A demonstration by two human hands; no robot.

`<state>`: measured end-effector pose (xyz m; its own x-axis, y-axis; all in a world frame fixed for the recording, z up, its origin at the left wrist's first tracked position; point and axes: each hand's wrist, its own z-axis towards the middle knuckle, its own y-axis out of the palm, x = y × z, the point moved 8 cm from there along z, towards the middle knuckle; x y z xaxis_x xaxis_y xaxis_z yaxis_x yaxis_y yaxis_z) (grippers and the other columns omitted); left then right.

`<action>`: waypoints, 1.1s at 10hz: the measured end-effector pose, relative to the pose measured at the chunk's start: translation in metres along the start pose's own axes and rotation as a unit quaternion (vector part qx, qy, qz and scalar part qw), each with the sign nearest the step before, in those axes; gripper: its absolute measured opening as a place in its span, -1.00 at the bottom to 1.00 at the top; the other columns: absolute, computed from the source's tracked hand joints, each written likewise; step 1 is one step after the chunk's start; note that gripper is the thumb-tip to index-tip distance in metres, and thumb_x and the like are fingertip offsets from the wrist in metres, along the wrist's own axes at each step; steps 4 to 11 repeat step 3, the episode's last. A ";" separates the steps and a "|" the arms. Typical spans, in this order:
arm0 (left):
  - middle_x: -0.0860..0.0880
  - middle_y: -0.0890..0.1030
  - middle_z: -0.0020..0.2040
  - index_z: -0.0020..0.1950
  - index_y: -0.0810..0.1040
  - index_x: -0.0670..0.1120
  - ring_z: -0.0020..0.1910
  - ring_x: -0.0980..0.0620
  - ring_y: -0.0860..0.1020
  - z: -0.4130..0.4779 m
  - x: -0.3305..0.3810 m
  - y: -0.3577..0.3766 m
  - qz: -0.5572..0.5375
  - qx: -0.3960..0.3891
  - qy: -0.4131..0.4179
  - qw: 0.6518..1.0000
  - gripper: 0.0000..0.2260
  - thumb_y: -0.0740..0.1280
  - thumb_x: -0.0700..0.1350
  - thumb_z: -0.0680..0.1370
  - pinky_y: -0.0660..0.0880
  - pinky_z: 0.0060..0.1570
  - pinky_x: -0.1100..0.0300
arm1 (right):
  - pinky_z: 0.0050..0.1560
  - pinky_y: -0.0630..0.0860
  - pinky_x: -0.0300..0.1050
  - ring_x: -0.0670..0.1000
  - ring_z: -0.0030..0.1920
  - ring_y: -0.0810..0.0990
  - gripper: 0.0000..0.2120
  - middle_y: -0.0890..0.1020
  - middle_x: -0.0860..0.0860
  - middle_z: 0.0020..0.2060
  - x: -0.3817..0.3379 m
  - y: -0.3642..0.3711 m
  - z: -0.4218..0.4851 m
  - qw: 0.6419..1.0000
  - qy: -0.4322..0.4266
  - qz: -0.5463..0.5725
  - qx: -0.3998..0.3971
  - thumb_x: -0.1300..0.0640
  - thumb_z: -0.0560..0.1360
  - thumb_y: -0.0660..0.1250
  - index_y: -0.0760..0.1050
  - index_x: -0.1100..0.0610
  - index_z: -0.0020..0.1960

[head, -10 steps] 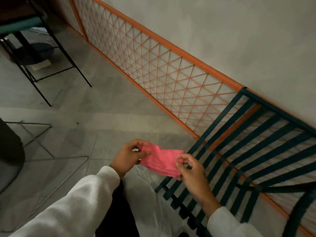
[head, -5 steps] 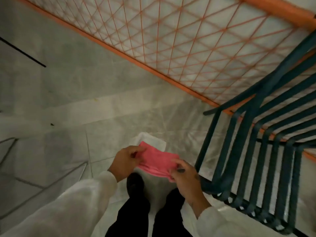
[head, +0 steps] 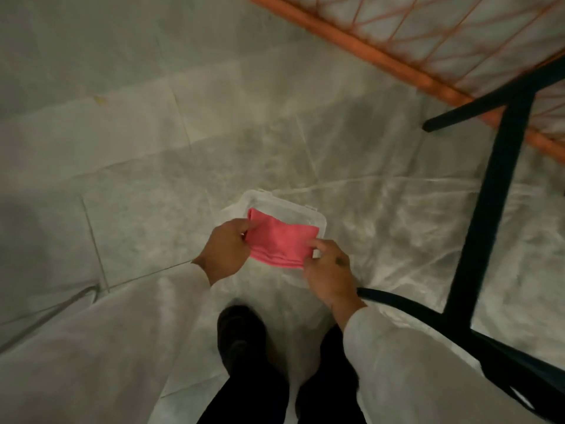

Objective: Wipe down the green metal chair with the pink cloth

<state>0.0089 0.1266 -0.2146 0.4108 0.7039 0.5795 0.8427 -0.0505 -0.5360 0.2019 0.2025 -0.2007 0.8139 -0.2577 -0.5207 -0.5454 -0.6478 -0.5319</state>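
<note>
I pinch the folded pink cloth (head: 281,243) between my left hand (head: 224,252) and right hand (head: 328,272), keeping it taut and flat for wiping; the green metal chair (head: 489,203) stands just right of them.

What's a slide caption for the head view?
Left hand and right hand pinch a folded pink cloth over a clear container beside the green metal chair.

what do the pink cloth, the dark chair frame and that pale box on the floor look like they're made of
The pink cloth: soft matte fabric, maybe microfibre; it lies in folded layers, pinched by the left hand and right hand. The chair frame: likely painted metal, dark with a dull sheen; thin, straight, rigid bars. The box: probably translucent plastic; moulded rounded corners, milky walls.
</note>
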 end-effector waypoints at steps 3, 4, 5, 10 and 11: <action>-0.08 0.45 0.40 0.33 0.51 -0.10 0.31 -0.06 0.49 0.021 -0.027 0.010 -0.001 -0.040 -0.020 0.999 -0.54 0.27 -0.40 0.47 0.35 0.19 0.31 | 0.46 0.09 -0.23 0.07 0.52 0.23 -0.48 0.23 0.09 0.54 0.022 0.029 0.017 0.988 -0.001 -0.109 -0.106 0.26 0.57 0.24 0.28 0.15 0.51; -0.08 0.45 0.40 0.33 0.51 -0.10 0.31 -0.06 0.49 0.021 -0.027 0.010 -0.001 -0.040 -0.020 0.999 -0.54 0.27 -0.40 0.47 0.35 0.19 0.31 | 0.46 0.09 -0.23 0.07 0.52 0.23 -0.48 0.23 0.09 0.54 0.022 0.029 0.017 0.988 -0.001 -0.109 -0.106 0.26 0.57 0.24 0.28 0.15 0.51; -0.08 0.45 0.40 0.33 0.51 -0.10 0.31 -0.06 0.49 0.021 -0.027 0.010 -0.001 -0.040 -0.020 0.999 -0.54 0.27 -0.40 0.47 0.35 0.19 0.31 | 0.46 0.09 -0.23 0.07 0.52 0.23 -0.48 0.23 0.09 0.54 0.022 0.029 0.017 0.988 -0.001 -0.109 -0.106 0.26 0.57 0.24 0.28 0.15 0.51; -0.08 0.45 0.40 0.33 0.51 -0.10 0.31 -0.06 0.49 0.021 -0.027 0.010 -0.001 -0.040 -0.020 0.999 -0.54 0.27 -0.40 0.47 0.35 0.19 0.31 | 0.46 0.09 -0.23 0.07 0.52 0.23 -0.48 0.23 0.09 0.54 0.022 0.029 0.017 0.988 -0.001 -0.109 -0.106 0.26 0.57 0.24 0.28 0.15 0.51; -0.08 0.45 0.40 0.33 0.51 -0.10 0.31 -0.06 0.49 0.021 -0.027 0.010 -0.001 -0.040 -0.020 0.999 -0.54 0.27 -0.40 0.47 0.35 0.19 0.31 | 0.46 0.09 -0.23 0.07 0.52 0.23 -0.48 0.23 0.09 0.54 0.022 0.029 0.017 0.988 -0.001 -0.109 -0.106 0.26 0.57 0.24 0.28 0.15 0.51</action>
